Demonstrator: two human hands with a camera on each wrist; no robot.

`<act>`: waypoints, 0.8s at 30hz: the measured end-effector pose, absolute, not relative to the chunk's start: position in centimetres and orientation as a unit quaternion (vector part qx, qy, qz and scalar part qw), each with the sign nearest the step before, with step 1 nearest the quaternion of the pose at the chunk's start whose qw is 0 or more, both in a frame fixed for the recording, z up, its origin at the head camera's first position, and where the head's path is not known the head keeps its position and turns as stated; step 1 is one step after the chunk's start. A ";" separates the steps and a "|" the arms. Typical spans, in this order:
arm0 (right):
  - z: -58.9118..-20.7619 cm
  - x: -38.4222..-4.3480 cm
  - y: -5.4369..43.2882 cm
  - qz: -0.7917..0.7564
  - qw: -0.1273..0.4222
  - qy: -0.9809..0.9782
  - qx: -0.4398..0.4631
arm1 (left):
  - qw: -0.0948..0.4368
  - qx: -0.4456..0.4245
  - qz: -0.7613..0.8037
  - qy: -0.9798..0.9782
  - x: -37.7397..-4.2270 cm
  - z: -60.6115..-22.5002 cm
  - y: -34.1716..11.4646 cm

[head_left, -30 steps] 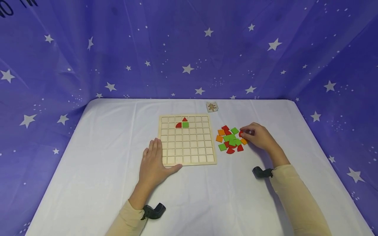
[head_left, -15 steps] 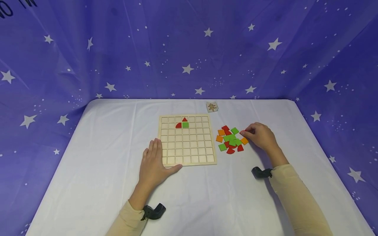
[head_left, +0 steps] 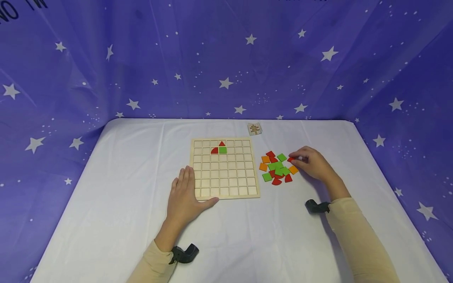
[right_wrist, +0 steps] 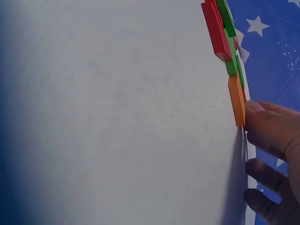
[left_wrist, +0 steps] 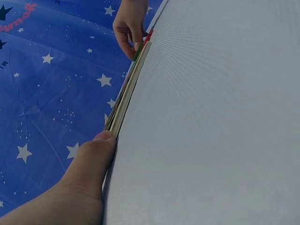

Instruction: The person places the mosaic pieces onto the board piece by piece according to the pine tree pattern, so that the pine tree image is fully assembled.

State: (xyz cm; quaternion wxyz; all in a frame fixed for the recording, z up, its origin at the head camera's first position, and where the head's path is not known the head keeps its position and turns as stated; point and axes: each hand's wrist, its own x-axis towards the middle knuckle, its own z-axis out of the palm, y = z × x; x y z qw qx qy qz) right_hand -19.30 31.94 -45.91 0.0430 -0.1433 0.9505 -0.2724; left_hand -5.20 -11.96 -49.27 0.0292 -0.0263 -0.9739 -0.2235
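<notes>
In the head view my left hand (head_left: 182,198) lies with straight fingers along the left edge of a wooden grid board (head_left: 227,173), its thumb at the front edge. A red triangle (head_left: 221,144), a red quarter-circle (head_left: 214,151) and a green square (head_left: 222,150) sit in cells near the board's top. My right hand (head_left: 310,163) pinches a red tile (head_left: 290,160) between thumb and finger at the right side of a loose tile pile. The fingers cover part of that tile. An orange square tile (right_wrist: 236,101) lies close by the right thumb in the right wrist view.
Green square tiles (head_left: 278,165), red tiles (head_left: 277,182) and orange squares (head_left: 263,167) are heaped right of the board. A small card with a tree pattern (head_left: 254,129) lies behind the board. A starry blue cloth (head_left: 198,59) hangs behind the white table (head_left: 116,188).
The red tile at the right fingertips has changed its tilt, and the right fingers have shifted slightly around it. The left hand and the board stay in place.
</notes>
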 end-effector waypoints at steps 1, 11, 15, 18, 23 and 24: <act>-45.9 -19.3 32.0 -0.276 0.045 0.949 -0.148 | 0.029 -0.026 -0.224 -0.974 -5.2 -49.2 -11.9; -45.8 -19.2 31.7 -0.251 0.048 0.958 -0.129 | 0.029 -0.025 -0.225 -0.974 -5.2 -49.1 -11.9; -45.7 -19.2 31.8 -0.241 0.047 0.960 -0.132 | 0.035 -0.026 -0.227 -0.973 -5.2 -49.1 -11.8; -45.7 -19.2 32.0 -0.245 0.052 0.958 -0.140 | 0.037 -0.029 -0.232 -0.972 -5.2 -49.0 -11.8; -45.8 -19.2 32.3 -0.245 0.058 0.957 -0.145 | 0.031 -0.027 -0.234 -0.971 -5.1 -48.8 -11.8; -45.8 -19.2 32.3 -0.245 0.057 0.957 -0.144 | 0.031 -0.027 -0.232 -0.972 -5.1 -48.8 -11.8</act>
